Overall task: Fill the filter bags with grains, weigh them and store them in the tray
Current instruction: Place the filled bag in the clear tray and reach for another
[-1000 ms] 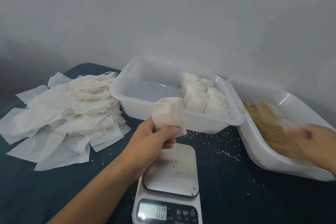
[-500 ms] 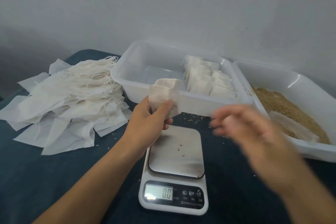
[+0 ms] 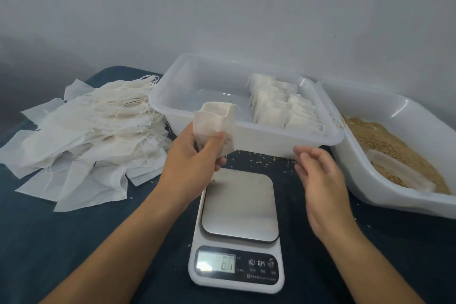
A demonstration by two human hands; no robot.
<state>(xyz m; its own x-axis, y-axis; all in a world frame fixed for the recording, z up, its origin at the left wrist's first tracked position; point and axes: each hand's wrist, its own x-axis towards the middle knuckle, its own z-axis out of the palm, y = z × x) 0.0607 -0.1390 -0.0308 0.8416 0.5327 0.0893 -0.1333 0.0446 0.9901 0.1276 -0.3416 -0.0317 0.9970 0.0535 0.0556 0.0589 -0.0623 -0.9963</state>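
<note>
Our left hand point(image 3: 195, 155) sits at the centre of the frame, thumb and fingers pinching a filter bag point(image 3: 214, 131) with its mouth standing open, held above the far edge of the scale point(image 3: 237, 229). Our right hand point(image 3: 318, 175) hovers just right of centre, fingers loosely bent and holding nothing, above the scale's right side. The scale's steel plate is bare apart from a stray grain or two, and its lit display near the bottom centre shows blurred digits we cannot read for certain.

Behind the hands, a clear plastic tray point(image 3: 271, 140) holds a row of filled bags point(image 3: 278, 106) packed upright along its right side. In the right of the frame a second tub point(image 3: 365, 177) carries the grains point(image 3: 385, 140), with a pale scoop point(image 3: 397, 173) lying on them. In the left of the frame a loose pile of empty bags point(image 3: 81, 136) spreads out, strings tangled on top.

Everything rests on a dark blue cloth-covered table point(image 3: 61, 242), speckled with spilled grains between the scale and tray. A plain pale wall point(image 3: 222, 7) fills the upper half of the frame.
</note>
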